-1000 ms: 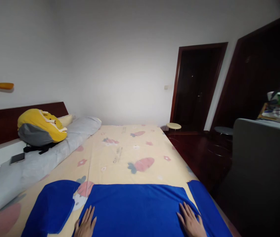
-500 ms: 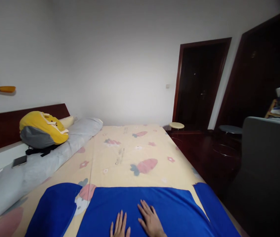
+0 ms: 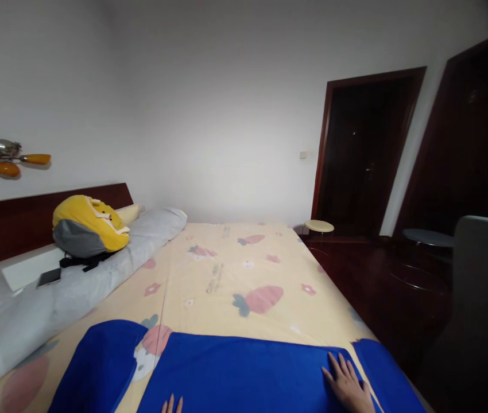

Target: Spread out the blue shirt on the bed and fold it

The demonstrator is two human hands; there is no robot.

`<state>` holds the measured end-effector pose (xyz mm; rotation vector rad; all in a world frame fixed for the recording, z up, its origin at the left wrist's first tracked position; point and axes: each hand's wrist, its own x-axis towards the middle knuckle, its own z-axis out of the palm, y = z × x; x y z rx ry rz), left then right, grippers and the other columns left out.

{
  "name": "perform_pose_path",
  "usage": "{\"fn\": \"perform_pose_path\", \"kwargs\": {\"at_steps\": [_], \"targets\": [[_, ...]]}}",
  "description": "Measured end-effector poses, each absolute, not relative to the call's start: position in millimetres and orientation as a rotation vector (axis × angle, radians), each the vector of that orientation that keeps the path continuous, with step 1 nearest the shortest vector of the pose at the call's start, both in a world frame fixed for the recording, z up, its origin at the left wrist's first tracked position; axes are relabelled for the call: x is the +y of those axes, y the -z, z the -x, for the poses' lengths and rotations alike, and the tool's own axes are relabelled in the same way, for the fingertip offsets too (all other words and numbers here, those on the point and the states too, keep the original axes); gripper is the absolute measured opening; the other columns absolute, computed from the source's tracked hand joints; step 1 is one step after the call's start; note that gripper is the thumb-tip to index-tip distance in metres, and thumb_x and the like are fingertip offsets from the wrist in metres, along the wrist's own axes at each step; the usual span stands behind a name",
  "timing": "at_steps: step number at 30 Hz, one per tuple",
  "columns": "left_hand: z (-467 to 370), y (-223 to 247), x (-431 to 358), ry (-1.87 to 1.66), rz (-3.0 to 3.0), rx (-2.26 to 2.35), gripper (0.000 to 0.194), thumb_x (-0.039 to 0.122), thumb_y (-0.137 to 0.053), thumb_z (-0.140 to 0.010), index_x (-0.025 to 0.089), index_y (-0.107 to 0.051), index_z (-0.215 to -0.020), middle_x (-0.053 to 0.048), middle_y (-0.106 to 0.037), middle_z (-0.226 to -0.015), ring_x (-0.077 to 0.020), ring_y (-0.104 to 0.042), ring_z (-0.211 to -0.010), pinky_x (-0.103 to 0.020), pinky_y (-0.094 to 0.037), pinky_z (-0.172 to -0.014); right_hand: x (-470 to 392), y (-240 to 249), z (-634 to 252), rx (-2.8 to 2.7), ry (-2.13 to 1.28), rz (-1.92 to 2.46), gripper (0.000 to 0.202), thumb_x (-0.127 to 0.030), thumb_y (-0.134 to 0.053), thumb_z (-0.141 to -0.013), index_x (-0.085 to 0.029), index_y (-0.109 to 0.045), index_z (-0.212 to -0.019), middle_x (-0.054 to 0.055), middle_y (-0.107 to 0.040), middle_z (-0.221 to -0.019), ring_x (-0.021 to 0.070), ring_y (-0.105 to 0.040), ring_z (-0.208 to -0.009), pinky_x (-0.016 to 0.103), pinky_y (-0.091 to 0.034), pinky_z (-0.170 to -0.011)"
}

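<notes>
Blue garment (image 3: 244, 373) lies flat on the bed (image 3: 235, 275). Right hand (image 3: 349, 387), grip wide open, presses its right edge; left hand (image 3: 173, 405) barely visible, can't tell its grip. Both were together mid-cloth half a second ago.

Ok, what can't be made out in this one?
Head view only:
- Left hand: just fingertips show; the bottom edge cuts off the rest.
- Right hand: flat on the blue cloth; wrist cut off by the bottom edge.
- Blue cloth: near part below the frame, so its full shape is unclear.
- Phone on the bolster: too small to read.
- Doorway: too dark to see inside.
- Print on the sheet: blurred.
</notes>
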<state>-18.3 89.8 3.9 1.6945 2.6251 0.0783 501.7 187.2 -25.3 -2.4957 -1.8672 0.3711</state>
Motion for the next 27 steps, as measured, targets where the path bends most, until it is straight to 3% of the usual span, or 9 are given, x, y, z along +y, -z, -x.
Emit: {"fn": "perform_pose_path", "kwargs": {"at_steps": [3, 6, 8, 10, 15, 22, 25, 27], "targets": [[26, -27, 146, -0.101, -1.640, 2.636, 0.064, 0.058, -0.052, -0.083, 0.038, -0.036, -0.142, -0.001, -0.032, -0.158, -0.0405, -0.025, -0.143, -0.071, -0.026, -0.109, 189, 20, -490, -1.848, -0.246, 2.514, 0.070, -0.049, -0.028, -0.086, -0.015, -0.026, -0.148, 0.015, -0.024, -0.158, 0.0316, -0.021, -0.145, 0.057, -0.025, -0.115], [33, -45, 192, -0.125, -1.561, 2.637, 0.061, 0.057, -0.031, -0.085, 0.043, -0.031, -0.144, 0.005, -0.038, -0.155, -0.0525, -0.021, -0.140, -0.084, -0.027, -0.091, 188, 14, -453, -1.938, -0.065, 2.397, 0.064, -0.030, -0.028, -0.085, -0.008, -0.033, -0.144, 0.018, -0.026, -0.156, 0.0301, -0.023, -0.145, 0.056, -0.023, -0.115], [37, -51, 206, -0.150, -1.516, 2.623, 0.066, 0.056, -0.026, -0.082, 0.040, -0.026, -0.146, 0.003, -0.038, -0.155, -0.0556, -0.022, -0.137, -0.085, -0.029, -0.082, 186, 10, -415, -2.066, -0.127, 2.192, 0.062, -0.029, -0.026, -0.085, -0.014, -0.032, -0.146, 0.013, -0.026, -0.157, 0.0259, -0.024, -0.145, 0.054, -0.023, -0.116], [44, -53, 206, -0.177, -1.503, 2.599, 0.071, 0.055, -0.028, -0.079, 0.037, -0.022, -0.148, 0.002, -0.036, -0.156, -0.0561, -0.023, -0.136, -0.085, -0.030, -0.080, 184, 7, -371, -2.193, -0.328, 1.954, 0.061, -0.039, -0.027, -0.088, -0.022, -0.030, -0.147, 0.007, -0.026, -0.158, 0.0237, -0.024, -0.145, 0.054, -0.023, -0.116], [67, -56, 182, -0.233, -1.572, 2.533, 0.074, 0.053, -0.030, -0.078, 0.041, -0.013, -0.148, 0.007, -0.038, -0.155, -0.0519, -0.027, -0.137, -0.084, -0.028, -0.088, 190, 3, -312, -2.259, -0.550, 1.865, 0.066, -0.054, -0.029, -0.088, -0.025, -0.029, -0.147, 0.005, -0.022, -0.159, 0.0236, -0.018, -0.147, 0.054, -0.021, -0.117], [41, -41, 144, -0.270, -1.709, 2.372, 0.073, 0.054, -0.032, -0.080, 0.035, -0.017, -0.149, 0.003, -0.043, -0.152, -0.0450, -0.026, -0.141, -0.075, -0.027, -0.103, 195, 9, -372, -2.097, -0.234, 2.119, 0.066, -0.054, -0.031, -0.089, -0.021, -0.029, -0.146, 0.009, -0.023, -0.157, 0.0260, -0.018, -0.146, 0.055, -0.022, -0.117], [-4, -18, 116, -0.230, -1.783, 2.226, 0.068, 0.051, -0.038, -0.079, 0.039, -0.030, -0.145, 0.008, -0.043, -0.151, -0.0361, -0.026, -0.144, -0.064, -0.032, -0.110, 171, 17, -369, -2.116, -0.272, 1.902, 0.067, -0.062, -0.030, -0.089, -0.028, -0.026, -0.146, 0.004, -0.024, -0.157, 0.0258, -0.020, -0.145, 0.056, -0.022, -0.117], [-40, -4, 105, -0.201, -1.887, 2.061, 0.066, 0.044, -0.037, -0.079, 0.037, -0.033, -0.144, 0.010, -0.034, -0.155, -0.0269, -0.023, -0.146, -0.050, -0.027, -0.118, 148, 29, -350, -2.180, -0.360, 1.736, 0.066, -0.066, -0.030, -0.087, -0.035, -0.025, -0.145, 0.000, -0.026, -0.155, 0.0258, -0.023, -0.144, 0.055, -0.026, -0.116]]}}
